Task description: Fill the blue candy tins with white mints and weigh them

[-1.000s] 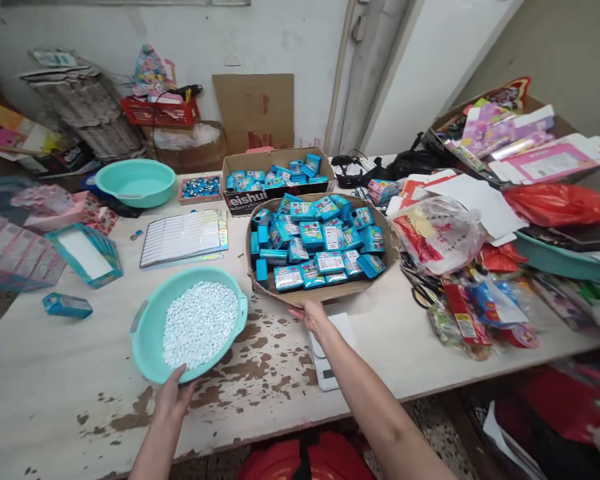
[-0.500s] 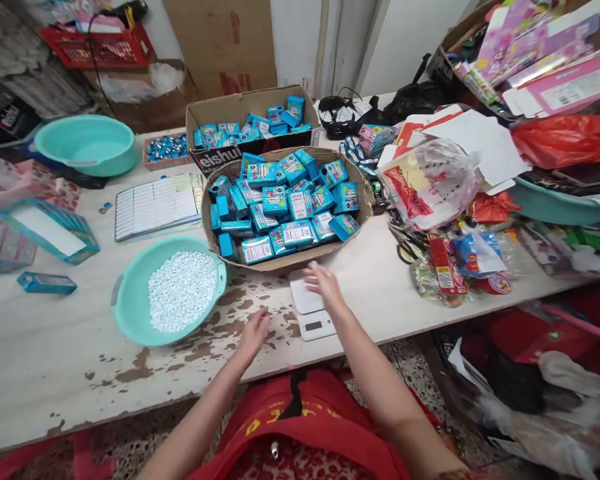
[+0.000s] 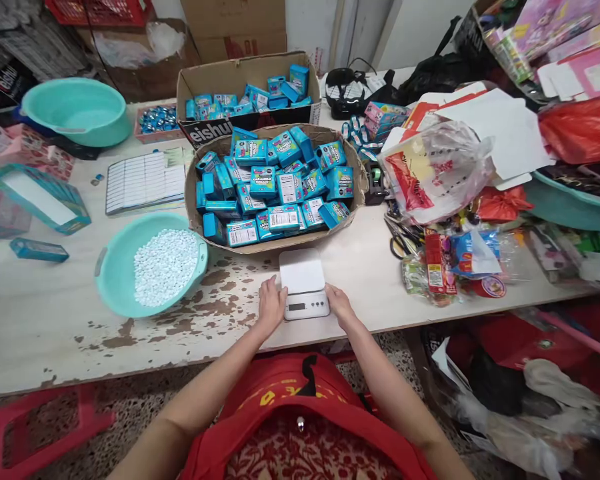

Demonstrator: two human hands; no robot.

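A small white digital scale [image 3: 303, 283] sits near the table's front edge. My left hand [image 3: 271, 303] grips its left side and my right hand [image 3: 339, 305] grips its right side, fingers curled against it. Just behind the scale stands a round cardboard tray [image 3: 359, 175] heaped with several small blue boxes [image 3: 273, 183]. To the left lies a teal basin [image 3: 115, 267] holding white pellets [image 3: 164, 265].
An open carton [image 3: 240, 70] with more blue boxes stands behind the tray. An empty teal basin [image 3: 75, 110], a lined sheet [image 3: 143, 180] and a blue lid [image 3: 35, 197] lie at left. Plastic bags, scissors [image 3: 400, 240] and packaging crowd the right side.
My left hand let go of the pellet basin and my right hand left the cardboard tray. Both came to the scale and now hold its sides. The view tilted downward.
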